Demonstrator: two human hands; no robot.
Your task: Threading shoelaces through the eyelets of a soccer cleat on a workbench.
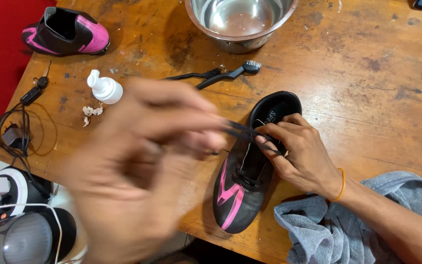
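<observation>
Black-and-pink shoe (242, 183) lies at lower centre of the wooden table (367, 98). Right hand (301, 154) steadies its collar, fingers pinched on a black lace (242, 129); blurred left hand (137, 166), fingers closed, pulls that lace taut toward frame left.

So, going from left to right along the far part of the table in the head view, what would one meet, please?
Second black and pink shoe → small white pump bottle → black brush → steel bowl.

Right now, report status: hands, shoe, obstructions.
Left hand pulling black lace, blurred. Right hand pinching lace at black-and-pink shoe. Grey towel beside shoe, nothing blocking.
</observation>
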